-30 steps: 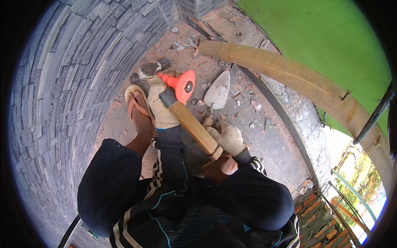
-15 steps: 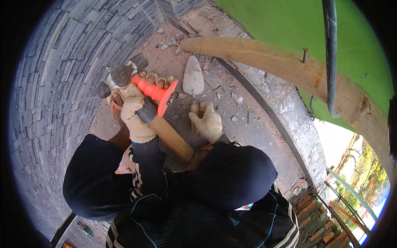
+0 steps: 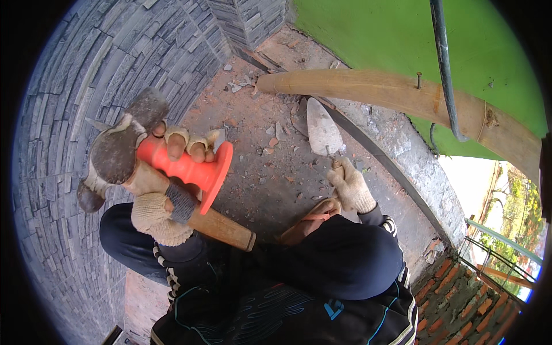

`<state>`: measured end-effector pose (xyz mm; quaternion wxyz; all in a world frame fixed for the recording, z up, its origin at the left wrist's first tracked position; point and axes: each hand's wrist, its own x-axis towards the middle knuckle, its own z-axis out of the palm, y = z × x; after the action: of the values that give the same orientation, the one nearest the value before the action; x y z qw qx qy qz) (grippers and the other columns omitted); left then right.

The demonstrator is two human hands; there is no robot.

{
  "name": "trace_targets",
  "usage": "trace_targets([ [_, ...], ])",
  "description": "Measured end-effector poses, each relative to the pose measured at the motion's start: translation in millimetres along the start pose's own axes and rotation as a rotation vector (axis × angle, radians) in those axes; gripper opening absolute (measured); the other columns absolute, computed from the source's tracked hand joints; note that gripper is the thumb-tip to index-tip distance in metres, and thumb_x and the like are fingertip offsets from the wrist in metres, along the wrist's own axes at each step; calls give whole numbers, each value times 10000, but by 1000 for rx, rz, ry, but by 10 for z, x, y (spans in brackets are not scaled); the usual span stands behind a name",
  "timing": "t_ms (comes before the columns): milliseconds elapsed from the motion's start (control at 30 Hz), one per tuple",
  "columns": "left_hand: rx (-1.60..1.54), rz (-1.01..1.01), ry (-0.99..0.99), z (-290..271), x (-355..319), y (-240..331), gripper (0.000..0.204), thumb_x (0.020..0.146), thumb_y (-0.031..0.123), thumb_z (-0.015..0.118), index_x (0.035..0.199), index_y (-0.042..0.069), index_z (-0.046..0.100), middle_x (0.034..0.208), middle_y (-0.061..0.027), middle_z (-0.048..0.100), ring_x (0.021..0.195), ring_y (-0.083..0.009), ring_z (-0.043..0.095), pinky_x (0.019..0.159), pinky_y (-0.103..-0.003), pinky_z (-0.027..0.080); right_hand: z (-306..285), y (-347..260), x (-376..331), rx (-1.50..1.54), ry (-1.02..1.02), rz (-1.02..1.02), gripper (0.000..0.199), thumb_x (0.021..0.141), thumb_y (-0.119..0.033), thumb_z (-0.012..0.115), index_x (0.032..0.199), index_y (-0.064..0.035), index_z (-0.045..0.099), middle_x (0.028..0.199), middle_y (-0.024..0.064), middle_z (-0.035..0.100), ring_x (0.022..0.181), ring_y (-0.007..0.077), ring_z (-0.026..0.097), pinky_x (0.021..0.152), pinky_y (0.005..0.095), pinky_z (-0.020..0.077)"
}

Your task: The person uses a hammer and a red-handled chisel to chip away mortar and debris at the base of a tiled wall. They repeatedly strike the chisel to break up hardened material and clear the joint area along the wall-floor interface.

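My left hand (image 3: 159, 217), in a knitted glove with bare fingertips, is closed on two tools together. One is a hammer (image 3: 221, 230) with a thick wooden handle, a dark wrapped band and a heavy, worn metal head. The other has an orange ribbed grip (image 3: 187, 167) with a round guard, like a chisel's; my fingers curl over it, and most of its metal end is hidden behind the hammer head. My gloved right hand (image 3: 352, 187) grips the handle of a pointed trowel (image 3: 322, 129), its dusty grey blade pointing away from me above the floor.
A grey stone-clad wall (image 3: 75, 172) rises at my left. Broken chips lie over the dusty floor (image 3: 247, 190). A bamboo pole (image 3: 368, 86) with a nail crosses the far right before a green wall (image 3: 368, 34); a dark metal rod (image 3: 444, 69) hangs there. Brickwork (image 3: 454, 299) stands lower right.
My left hand has come nearer and lower left with the hammer and orange-gripped tool. My right hand has moved right with the trowel, away from the left hand. The view has shifted too.
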<state>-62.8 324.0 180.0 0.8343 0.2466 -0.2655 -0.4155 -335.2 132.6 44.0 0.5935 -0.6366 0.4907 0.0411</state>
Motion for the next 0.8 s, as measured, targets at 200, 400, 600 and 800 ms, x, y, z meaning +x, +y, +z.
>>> trace_targets([
  [200,152,41,153,-236,-506,1272,1011,386,59,840,1255,71,322,935,18,514,922,-208,540,1070,-431,266,-685,-417,142,-599,334,-493,354,858,-177,617,1194,-78,561,1020,200,664,908,414,639,761,459,511],
  [400,120,-25,57,-673,-872,1780,1052,367,61,837,1289,37,331,955,-6,504,913,-208,523,1073,-425,245,-1249,-636,868,-1270,662,-585,363,908,-254,589,1237,-101,576,1093,179,668,1039,396,621,882,478,496],
  [600,-42,-34,155,-930,-1032,1869,1022,482,78,847,1345,31,300,1013,-41,529,1004,-256,552,1100,-490,293,-1023,-467,1270,-1313,561,-632,347,894,-297,629,1185,-108,645,1028,165,687,952,346,656,834,421,520],
  [800,-68,-76,158,-1012,-926,1814,1040,489,70,860,1355,63,283,1078,-29,523,1080,-256,529,1103,-490,268,-743,-934,279,-1194,-8,-352,394,824,-108,676,1214,-78,625,997,155,679,859,312,676,753,342,525],
])
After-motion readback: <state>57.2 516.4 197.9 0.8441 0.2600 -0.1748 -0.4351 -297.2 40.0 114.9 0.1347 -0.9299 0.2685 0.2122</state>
